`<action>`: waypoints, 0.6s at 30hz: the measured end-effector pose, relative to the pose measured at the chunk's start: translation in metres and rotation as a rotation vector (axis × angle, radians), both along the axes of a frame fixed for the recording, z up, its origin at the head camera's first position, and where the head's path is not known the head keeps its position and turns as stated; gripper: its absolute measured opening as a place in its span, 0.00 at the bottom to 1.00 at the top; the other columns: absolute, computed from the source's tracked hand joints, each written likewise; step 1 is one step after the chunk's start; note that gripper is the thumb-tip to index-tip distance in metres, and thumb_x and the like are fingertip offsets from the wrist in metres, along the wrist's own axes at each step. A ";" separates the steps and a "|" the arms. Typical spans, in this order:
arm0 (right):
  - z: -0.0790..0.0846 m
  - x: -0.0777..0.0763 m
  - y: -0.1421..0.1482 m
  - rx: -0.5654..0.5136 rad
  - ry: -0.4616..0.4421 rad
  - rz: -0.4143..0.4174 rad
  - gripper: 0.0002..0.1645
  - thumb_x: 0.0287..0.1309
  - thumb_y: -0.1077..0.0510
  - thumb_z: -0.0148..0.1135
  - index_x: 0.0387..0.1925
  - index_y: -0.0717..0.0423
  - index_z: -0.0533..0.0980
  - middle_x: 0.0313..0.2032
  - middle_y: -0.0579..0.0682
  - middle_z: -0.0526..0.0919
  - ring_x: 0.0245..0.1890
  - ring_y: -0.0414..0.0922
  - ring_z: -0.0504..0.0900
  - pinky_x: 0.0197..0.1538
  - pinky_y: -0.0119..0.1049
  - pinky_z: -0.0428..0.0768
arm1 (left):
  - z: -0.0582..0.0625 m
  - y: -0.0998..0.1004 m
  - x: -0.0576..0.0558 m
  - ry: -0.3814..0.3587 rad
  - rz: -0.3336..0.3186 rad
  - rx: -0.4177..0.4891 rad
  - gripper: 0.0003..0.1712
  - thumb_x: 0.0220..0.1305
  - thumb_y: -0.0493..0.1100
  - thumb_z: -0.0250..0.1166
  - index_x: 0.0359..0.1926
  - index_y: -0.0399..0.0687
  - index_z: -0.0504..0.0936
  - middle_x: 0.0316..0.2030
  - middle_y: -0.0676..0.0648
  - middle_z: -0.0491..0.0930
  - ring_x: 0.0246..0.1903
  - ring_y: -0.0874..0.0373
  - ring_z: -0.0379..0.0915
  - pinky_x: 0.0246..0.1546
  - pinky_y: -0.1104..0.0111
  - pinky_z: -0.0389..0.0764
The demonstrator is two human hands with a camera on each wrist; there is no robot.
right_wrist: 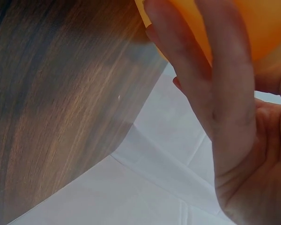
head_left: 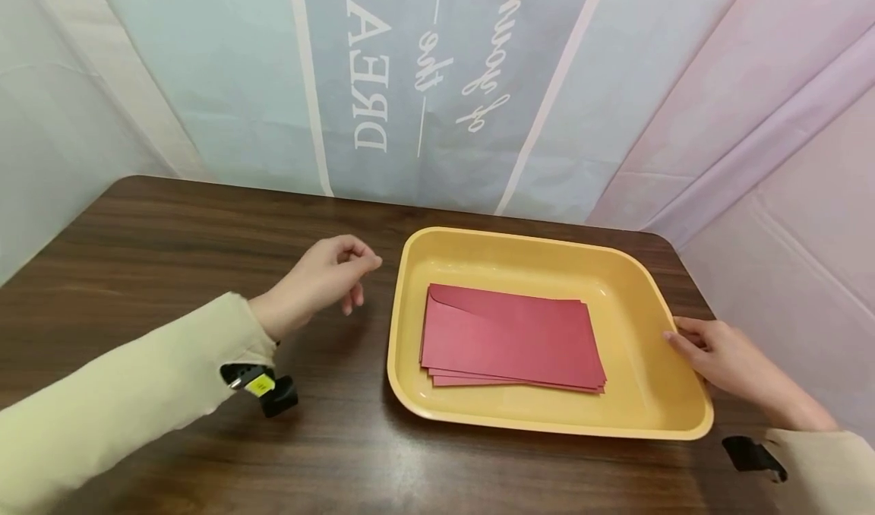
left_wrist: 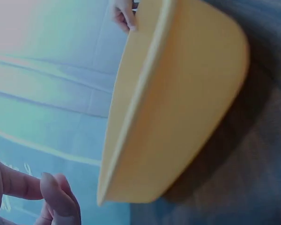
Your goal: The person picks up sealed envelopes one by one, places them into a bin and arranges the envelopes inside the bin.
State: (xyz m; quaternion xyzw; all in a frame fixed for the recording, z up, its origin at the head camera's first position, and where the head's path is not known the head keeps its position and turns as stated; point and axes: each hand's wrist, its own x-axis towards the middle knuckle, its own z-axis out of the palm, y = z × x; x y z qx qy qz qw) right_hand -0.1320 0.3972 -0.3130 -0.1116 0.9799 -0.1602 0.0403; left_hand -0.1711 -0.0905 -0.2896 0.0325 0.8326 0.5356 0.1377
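A yellow plastic tray with rounded corners holds a stack of red envelopes, the top one showing its flap edge. My right hand grips the tray's right rim, thumb over the inner side. In the right wrist view its long fingers lie against the tray's outside. My left hand hovers left of the tray with its fingers loosely bent and nothing in them. The left wrist view shows those bent fingers apart from the tray's outer wall.
The tray stands on a dark brown wood-grain table with rounded corners. A printed fabric backdrop with white lettering hangs behind the table's far edge. Pale fabric also hangs along the right side.
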 end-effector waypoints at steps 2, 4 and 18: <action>0.000 0.000 0.001 -0.001 -0.008 -0.008 0.22 0.68 0.58 0.53 0.51 0.76 0.74 0.23 0.47 0.82 0.17 0.28 0.72 0.22 0.29 0.71 | -0.004 -0.007 0.006 -0.007 0.010 0.011 0.15 0.70 0.43 0.54 0.48 0.34 0.73 0.22 0.47 0.72 0.18 0.60 0.71 0.22 0.64 0.78; 0.000 -0.001 0.001 -0.003 -0.013 -0.011 0.22 0.68 0.58 0.53 0.51 0.76 0.73 0.24 0.49 0.83 0.18 0.28 0.72 0.23 0.29 0.71 | -0.008 -0.014 0.011 -0.008 0.017 0.018 0.16 0.70 0.44 0.53 0.48 0.34 0.73 0.23 0.48 0.73 0.19 0.60 0.71 0.22 0.65 0.77; 0.001 0.001 0.000 -0.024 -0.066 -0.059 0.23 0.70 0.56 0.50 0.52 0.75 0.73 0.24 0.47 0.83 0.19 0.30 0.73 0.23 0.29 0.71 | -0.025 -0.030 0.040 0.000 0.030 0.070 0.15 0.71 0.43 0.53 0.48 0.32 0.71 0.23 0.44 0.74 0.17 0.59 0.71 0.20 0.64 0.77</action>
